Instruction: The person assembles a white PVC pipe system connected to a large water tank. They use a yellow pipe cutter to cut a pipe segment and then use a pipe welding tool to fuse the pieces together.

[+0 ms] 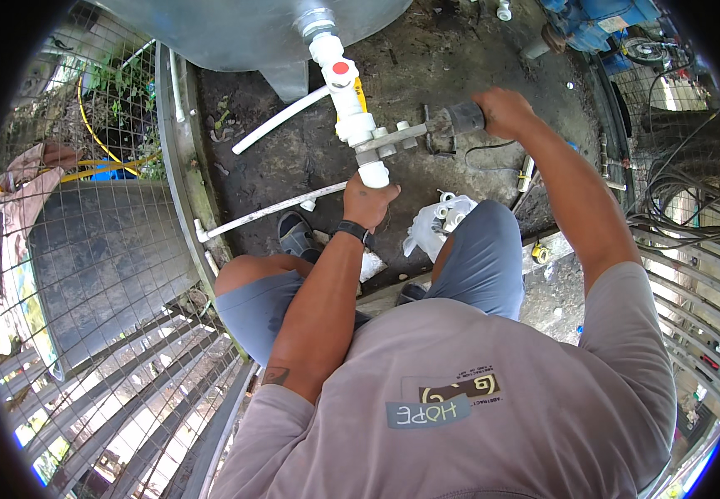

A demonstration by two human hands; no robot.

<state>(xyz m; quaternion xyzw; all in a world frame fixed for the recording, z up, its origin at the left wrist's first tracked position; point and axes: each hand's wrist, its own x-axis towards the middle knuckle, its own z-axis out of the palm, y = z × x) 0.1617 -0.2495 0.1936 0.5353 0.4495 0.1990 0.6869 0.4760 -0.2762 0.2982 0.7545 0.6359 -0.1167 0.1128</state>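
Note:
A white plastic pipe assembly [352, 108] with a red-and-yellow valve [342, 71] runs down from a large grey tank [235, 29]. My left hand [368, 200] grips the lower white fitting [373, 173] at its end. My right hand [501, 112] is closed on the dark handle [464, 118] of a grey pipe-welding tool [397, 137], whose head presses against the pipe just above my left hand. I squat with both knees in grey shorts below the pipe.
Two loose white pipes [273, 125] [268, 213] lie on the dirt floor. A clear bag of white fittings [439, 220] sits by my right knee. Wire mesh fencing [102, 274] stands left, coiled black cable [684, 208] right, a blue machine [597, 21] at top right.

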